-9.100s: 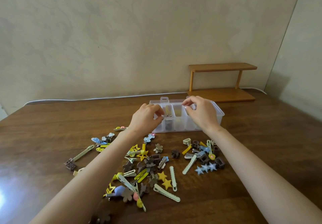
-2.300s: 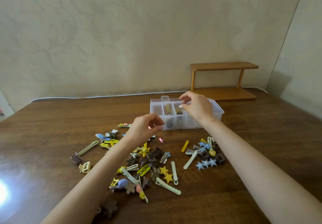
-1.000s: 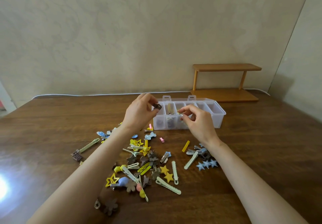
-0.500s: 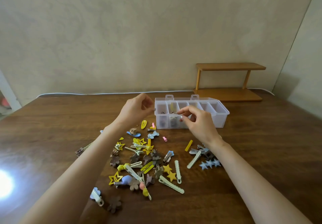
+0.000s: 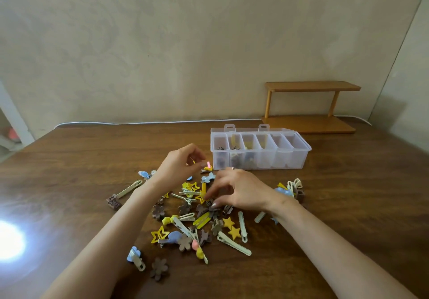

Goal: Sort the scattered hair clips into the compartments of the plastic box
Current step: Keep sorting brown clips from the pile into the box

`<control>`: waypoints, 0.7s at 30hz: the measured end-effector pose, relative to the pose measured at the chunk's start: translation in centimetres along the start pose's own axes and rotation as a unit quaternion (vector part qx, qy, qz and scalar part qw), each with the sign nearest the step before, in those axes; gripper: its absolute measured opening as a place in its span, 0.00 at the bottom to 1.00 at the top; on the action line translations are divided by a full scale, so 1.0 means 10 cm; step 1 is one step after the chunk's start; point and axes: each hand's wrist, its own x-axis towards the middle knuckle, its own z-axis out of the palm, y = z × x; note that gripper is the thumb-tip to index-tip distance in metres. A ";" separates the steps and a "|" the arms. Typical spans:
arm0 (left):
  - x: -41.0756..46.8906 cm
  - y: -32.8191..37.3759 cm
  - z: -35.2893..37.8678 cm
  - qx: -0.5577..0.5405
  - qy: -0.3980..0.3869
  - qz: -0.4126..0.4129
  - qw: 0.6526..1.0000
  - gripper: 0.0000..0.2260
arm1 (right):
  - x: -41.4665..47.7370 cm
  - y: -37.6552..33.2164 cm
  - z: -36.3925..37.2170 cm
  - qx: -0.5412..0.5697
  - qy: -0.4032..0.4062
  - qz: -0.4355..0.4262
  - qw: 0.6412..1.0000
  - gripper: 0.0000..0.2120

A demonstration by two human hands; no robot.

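Note:
A clear plastic box [image 5: 291,159] with several compartments stands open at the back of the wooden table; its three left compartments hold a few clips. Scattered hair clips [image 5: 199,219] in yellow, brown, blue and cream lie in a pile in front of it. My left hand [image 5: 178,166] hovers over the pile's far edge, left of the box, fingers loosely curled, holding nothing that I can see; a pink clip [image 5: 208,164] lies by its fingertips. My right hand [image 5: 239,191] reaches down into the pile and pinches a small brown clip [image 5: 209,203] between thumb and forefinger.
A smaller cluster of clips [image 5: 293,189] lies right of my right wrist. A wooden two-tier shelf [image 5: 311,108] stands behind the box at the wall. A white cable [image 5: 139,122] runs along the table's back edge. Bright glare [image 5: 9,240] marks the left of the table.
Both hands have come back from the box to the pile. My left hand no longer holds the brown clip it carried to the box. My right hand has dropped onto a brown clip.

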 end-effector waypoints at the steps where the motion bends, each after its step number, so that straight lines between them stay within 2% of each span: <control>1: -0.01 -0.01 -0.01 -0.001 0.005 -0.002 1.000 0.05 | 0.00 0.00 0.00 -0.004 0.005 0.004 1.000 0.07; 4: -0.02 -0.03 -0.02 -0.006 0.012 -0.005 1.000 0.04 | -0.01 0.01 -0.03 0.029 0.046 0.024 0.998 0.06; 9: -0.06 0.02 -0.01 -0.011 -0.035 0.019 0.999 0.02 | -0.06 0.11 -0.14 0.176 0.115 0.095 0.973 0.03; 13: -0.07 0.07 -0.03 0.014 -0.128 0.045 0.991 0.06 | -0.06 0.18 -0.17 0.223 0.135 0.119 0.958 0.05; 18: -0.12 0.15 -0.06 0.048 -0.315 0.041 0.947 0.11 | -0.07 0.24 -0.19 0.232 0.149 0.127 0.953 0.05; 21: -0.12 0.13 -0.05 0.084 -0.335 0.046 0.937 0.12 | -0.08 0.28 -0.23 0.237 0.184 0.123 0.946 0.04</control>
